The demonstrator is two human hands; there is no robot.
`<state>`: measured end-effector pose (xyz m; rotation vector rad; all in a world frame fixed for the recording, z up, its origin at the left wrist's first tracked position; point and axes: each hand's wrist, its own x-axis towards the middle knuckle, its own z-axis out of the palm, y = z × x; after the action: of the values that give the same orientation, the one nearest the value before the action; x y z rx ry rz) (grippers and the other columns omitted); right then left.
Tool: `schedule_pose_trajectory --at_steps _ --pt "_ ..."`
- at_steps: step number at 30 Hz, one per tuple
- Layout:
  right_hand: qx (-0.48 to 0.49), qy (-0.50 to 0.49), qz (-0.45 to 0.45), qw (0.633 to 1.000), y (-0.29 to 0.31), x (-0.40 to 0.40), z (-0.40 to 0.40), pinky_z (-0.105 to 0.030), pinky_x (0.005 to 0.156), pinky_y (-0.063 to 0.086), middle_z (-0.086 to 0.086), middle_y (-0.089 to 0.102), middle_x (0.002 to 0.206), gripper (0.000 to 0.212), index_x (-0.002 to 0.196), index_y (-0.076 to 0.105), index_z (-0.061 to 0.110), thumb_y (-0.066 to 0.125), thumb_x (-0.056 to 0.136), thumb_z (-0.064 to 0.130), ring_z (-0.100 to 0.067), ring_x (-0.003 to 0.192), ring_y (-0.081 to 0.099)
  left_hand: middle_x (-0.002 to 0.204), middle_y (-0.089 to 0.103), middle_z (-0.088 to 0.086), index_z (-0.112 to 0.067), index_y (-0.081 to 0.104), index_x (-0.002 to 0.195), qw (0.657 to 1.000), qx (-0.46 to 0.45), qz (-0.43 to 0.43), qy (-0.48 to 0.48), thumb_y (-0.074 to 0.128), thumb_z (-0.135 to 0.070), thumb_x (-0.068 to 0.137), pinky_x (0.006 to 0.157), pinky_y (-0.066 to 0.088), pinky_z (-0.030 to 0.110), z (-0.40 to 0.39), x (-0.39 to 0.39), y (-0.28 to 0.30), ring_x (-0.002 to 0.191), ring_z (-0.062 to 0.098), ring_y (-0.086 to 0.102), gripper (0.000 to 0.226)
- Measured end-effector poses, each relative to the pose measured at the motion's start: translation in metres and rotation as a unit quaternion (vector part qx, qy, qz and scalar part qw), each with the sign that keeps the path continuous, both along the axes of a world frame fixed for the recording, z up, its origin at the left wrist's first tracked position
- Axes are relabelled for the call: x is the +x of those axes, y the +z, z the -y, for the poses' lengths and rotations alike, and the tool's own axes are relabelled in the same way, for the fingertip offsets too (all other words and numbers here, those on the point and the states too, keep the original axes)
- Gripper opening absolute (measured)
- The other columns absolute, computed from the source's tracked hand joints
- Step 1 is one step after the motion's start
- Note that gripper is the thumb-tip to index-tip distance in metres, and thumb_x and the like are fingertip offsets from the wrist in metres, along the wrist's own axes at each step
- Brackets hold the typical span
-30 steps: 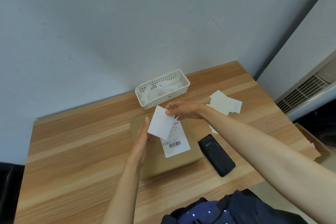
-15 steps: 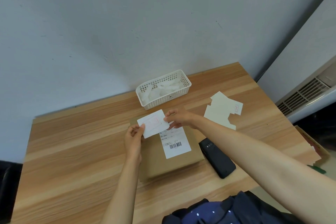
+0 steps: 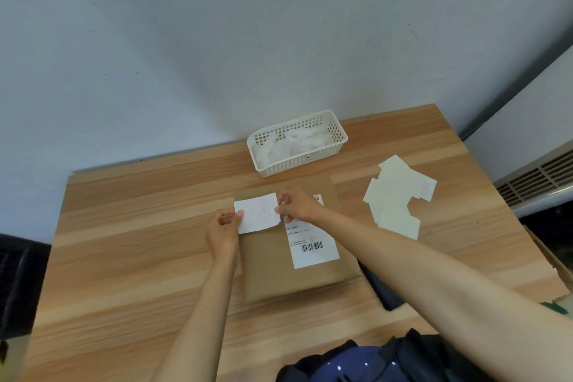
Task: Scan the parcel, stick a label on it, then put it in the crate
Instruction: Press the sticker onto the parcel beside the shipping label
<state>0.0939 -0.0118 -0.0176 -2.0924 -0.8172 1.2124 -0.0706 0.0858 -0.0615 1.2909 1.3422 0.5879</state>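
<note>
A flat brown parcel [image 3: 273, 270] lies on the wooden table [image 3: 124, 257], with a white barcode sheet [image 3: 313, 248] stuck on its right half. Both hands hold a small white label [image 3: 256, 216] with a faint red print, flat over the parcel's far left corner. My left hand [image 3: 224, 231] pinches the label's left edge. My right hand [image 3: 296, 205] pinches its right edge. Whether the label touches the parcel I cannot tell. A cardboard crate's edge [image 3: 555, 254] shows past the table's right side.
A white lattice basket [image 3: 297, 143] with crumpled white pieces stands behind the parcel. A loose pile of labels [image 3: 397, 195] lies to the right. A black handheld scanner [image 3: 384, 291] lies under my right forearm, near the parcel's right edge. A wall is close behind the table.
The label was upright in my right hand; both hands have turned it flat and lowered it to the parcel's far left corner.
</note>
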Motion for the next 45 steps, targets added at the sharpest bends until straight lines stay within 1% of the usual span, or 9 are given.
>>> schedule_pose_trajectory --at_steps 4,7,12,22,29,33,39,42,45 --pt "0.017 0.008 0.028 0.999 -0.005 0.001 -0.003 -0.041 0.080 0.055 0.002 0.067 0.082 0.014 0.099 0.057 0.020 0.064 0.091 0.012 -0.017 0.069 0.065 0.081 0.064 0.005 -0.015 0.066 0.087 1.000 0.008 0.004 -0.009 0.075 -0.017 0.085 0.070 0.045 0.033 -0.005 0.000 -0.004 0.075 0.019 0.058 0.010" --pt "0.019 0.009 0.049 0.999 -0.014 0.001 -0.005 -0.038 0.074 0.054 -0.005 0.069 0.102 0.021 0.087 0.050 0.032 0.066 0.088 0.019 -0.023 0.075 0.069 0.080 0.063 0.002 -0.019 0.065 0.084 1.000 0.012 0.006 -0.018 0.076 -0.018 0.085 0.071 0.047 0.037 -0.006 0.000 -0.006 0.073 0.018 0.058 0.011" --pt "0.018 -0.013 0.039 0.999 -0.012 -0.002 -0.006 -0.044 0.078 0.055 -0.007 0.066 0.084 0.040 0.119 0.039 0.022 0.066 0.090 0.015 -0.024 0.072 0.065 0.083 0.065 0.003 -0.020 0.065 0.086 1.000 0.015 0.000 -0.026 0.078 -0.020 0.084 0.070 0.047 0.036 -0.008 0.001 -0.009 0.076 0.018 0.060 0.013" --pt "-0.001 0.001 0.070 0.998 -0.011 0.001 -0.005 -0.047 0.084 0.056 -0.008 0.068 0.082 0.016 0.087 0.051 0.016 0.067 0.090 0.014 -0.024 0.074 0.067 0.073 0.061 -0.001 -0.010 0.065 0.090 0.997 0.051 -0.035 -0.042 0.078 -0.017 0.083 0.061 0.042 0.028 -0.012 0.005 -0.008 0.065 0.012 0.054 0.017" --pt "-0.006 0.064 0.165 0.984 -0.009 0.000 -0.006 -0.042 0.074 0.052 -0.006 0.066 0.086 0.014 0.084 0.052 0.017 0.063 0.092 0.018 -0.029 0.084 0.064 0.068 0.056 -0.004 -0.008 0.064 0.091 0.992 0.086 -0.065 -0.060 0.078 -0.022 0.083 0.059 0.040 0.029 -0.012 0.002 -0.010 0.061 0.013 0.051 0.021" --pt "-0.008 0.110 0.220 0.969 -0.005 0.000 -0.005 -0.039 0.069 0.049 -0.004 0.063 0.083 0.012 0.086 0.051 0.017 0.061 0.093 0.020 -0.029 0.080 0.061 0.086 0.061 -0.001 -0.017 0.060 0.101 0.984 0.125 -0.105 -0.073 0.072 -0.029 0.087 0.068 0.044 0.033 -0.006 -0.001 -0.010 0.072 0.016 0.057 0.022" --pt "0.046 0.140 0.321 0.936 -0.011 -0.008 -0.002 -0.042 0.087 0.047 -0.007 0.059 0.121 0.027 0.119 0.051 0.013 0.056 0.095 0.023 -0.029 0.109 0.055 0.144 0.049 0.011 -0.013 0.051 0.140 0.903 0.322 -0.205 -0.197 0.056 -0.019 0.098 0.108 0.034 0.043 0.011 0.002 -0.014 0.135 0.030 0.043 0.042" --pt "0.041 0.200 0.344 0.917 -0.023 -0.021 0.003 -0.040 0.114 0.029 -0.010 0.032 0.158 0.053 0.151 0.030 0.007 0.042 0.103 0.023 -0.028 0.145 0.029 0.161 0.032 0.005 -0.015 0.037 0.153 0.837 0.376 -0.262 -0.298 0.040 -0.029 0.104 0.118 0.013 0.044 0.022 0.006 -0.024 0.150 0.031 0.027 0.051" --pt "0.036 0.241 0.324 0.914 -0.039 -0.034 0.014 -0.034 0.124 0.006 -0.001 0.003 0.167 0.064 0.159 0.004 0.012 0.012 0.101 0.039 -0.018 0.154 -0.001 0.165 0.018 0.002 -0.010 0.025 0.157 0.800 0.375 -0.297 -0.362 0.021 -0.036 0.101 0.120 -0.004 0.040 0.028 0.007 -0.032 0.152 0.029 0.021 0.062"
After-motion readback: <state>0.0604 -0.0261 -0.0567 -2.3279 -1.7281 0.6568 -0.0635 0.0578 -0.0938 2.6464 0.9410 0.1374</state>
